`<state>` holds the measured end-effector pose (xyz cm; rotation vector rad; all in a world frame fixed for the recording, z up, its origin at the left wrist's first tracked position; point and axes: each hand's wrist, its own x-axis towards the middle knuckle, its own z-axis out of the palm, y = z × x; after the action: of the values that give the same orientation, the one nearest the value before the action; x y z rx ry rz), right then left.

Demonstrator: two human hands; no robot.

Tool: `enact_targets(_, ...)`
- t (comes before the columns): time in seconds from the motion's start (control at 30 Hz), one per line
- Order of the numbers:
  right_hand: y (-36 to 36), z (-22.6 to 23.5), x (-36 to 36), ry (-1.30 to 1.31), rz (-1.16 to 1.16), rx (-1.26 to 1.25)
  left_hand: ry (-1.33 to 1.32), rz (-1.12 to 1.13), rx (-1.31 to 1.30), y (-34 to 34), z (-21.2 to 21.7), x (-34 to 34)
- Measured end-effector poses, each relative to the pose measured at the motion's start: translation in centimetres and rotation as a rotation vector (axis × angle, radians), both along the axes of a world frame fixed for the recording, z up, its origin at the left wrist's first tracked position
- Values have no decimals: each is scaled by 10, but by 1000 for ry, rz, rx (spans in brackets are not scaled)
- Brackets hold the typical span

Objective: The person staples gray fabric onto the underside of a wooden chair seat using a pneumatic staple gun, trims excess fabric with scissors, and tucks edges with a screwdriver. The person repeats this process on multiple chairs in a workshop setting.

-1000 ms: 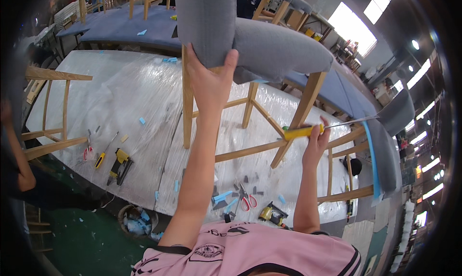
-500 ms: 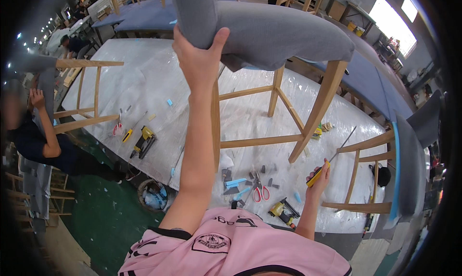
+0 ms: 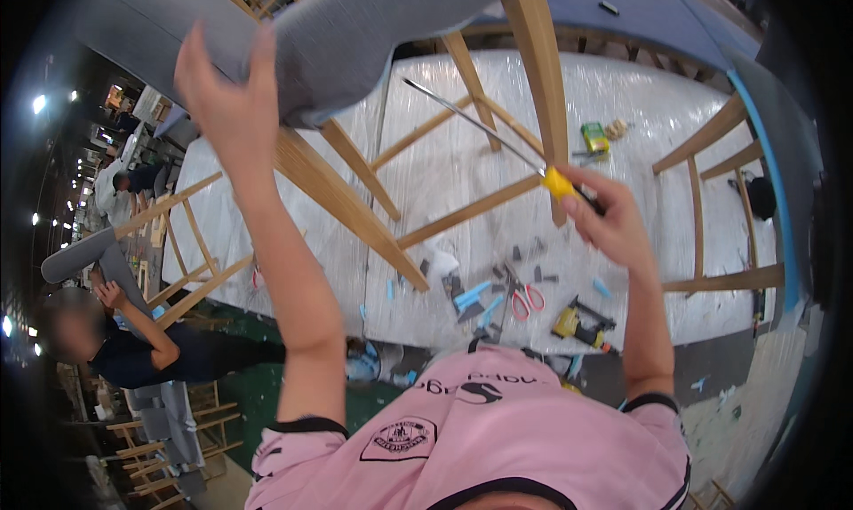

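Observation:
A grey upholstered chair [image 3: 355,43] with wooden legs tilts over the plastic-covered table [image 3: 640,110] in front of me. My left hand [image 3: 233,110] is at the bend between its padded parts, fingers spread and somewhat blurred; whether they touch the fabric I cannot tell. In my right hand [image 3: 617,226] is a screwdriver [image 3: 558,183] with a yellow and black handle. Its long metal shaft points up and left, passing in front of the chair's frame. Below the chair lie red-handled scissors [image 3: 526,298], a yellow and black staple gun [image 3: 582,325] and grey and blue scraps [image 3: 471,297].
On the right another chair [image 3: 697,199] lies on its side, its wooden legs toward me. A green and yellow packet [image 3: 594,139] sits farther back. At the left a co-worker [image 3: 133,346] handles a similar chair [image 3: 191,235]. Behind stands a blue-covered table [image 3: 657,21].
The chair has swung left and tipped over. My left hand has gone from gripping the padding to spread fingers. My right hand has raised the screwdriver toward the chair.

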<state>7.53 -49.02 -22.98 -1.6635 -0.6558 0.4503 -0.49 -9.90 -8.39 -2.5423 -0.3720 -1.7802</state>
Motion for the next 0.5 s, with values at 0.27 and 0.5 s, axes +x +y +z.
enact_targets(0.27,3,41,32,-272,4,-9,707,-468,-68,38,65,147)
enact_targets(0.5,-6,47,39,-141,17,-30,927,-676,-471,38,53,169)
